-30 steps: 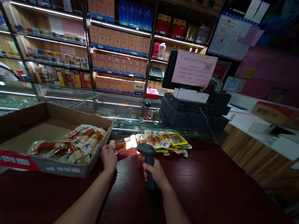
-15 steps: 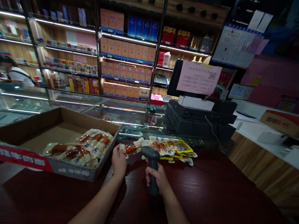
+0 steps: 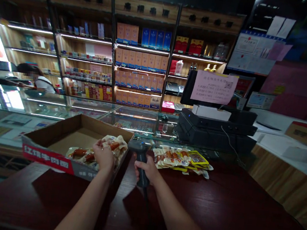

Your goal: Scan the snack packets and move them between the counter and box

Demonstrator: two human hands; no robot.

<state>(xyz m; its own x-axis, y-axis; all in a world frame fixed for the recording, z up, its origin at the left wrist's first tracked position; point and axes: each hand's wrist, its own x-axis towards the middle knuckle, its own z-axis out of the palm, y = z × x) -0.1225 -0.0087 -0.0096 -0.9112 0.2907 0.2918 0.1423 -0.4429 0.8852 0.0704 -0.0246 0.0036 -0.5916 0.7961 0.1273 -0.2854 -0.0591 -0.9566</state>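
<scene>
My left hand (image 3: 105, 157) is inside the cardboard box (image 3: 45, 159), its curled fingers closed on a packaged sausage (image 3: 114, 146) at the top of the heap. Other clear-wrapped sausages (image 3: 78, 153) lie beneath and beside it, some hidden by the hand. A dark barcode scanner (image 3: 142, 162) stands upright in my right hand (image 3: 148, 169), my fingers wrapped round its handle. Its head is just right of the box. Beyond my right hand, a pile of packaged sausages (image 3: 169, 157) and yellow packets (image 3: 200, 158) rests on the dark red table.
A glass counter (image 3: 138, 122) runs behind the table (image 3: 200, 210). A monitor with a pink notice (image 3: 214, 87) stands above black till equipment (image 3: 215, 132). The scanner's cord (image 3: 145, 200) hangs towards me. A person (image 3: 44, 83) is at the far left, before lit shelves.
My left hand has moved left from beside the scanner into the box. My right hand has shifted the scanner slightly left. The view has turned somewhat to the left.
</scene>
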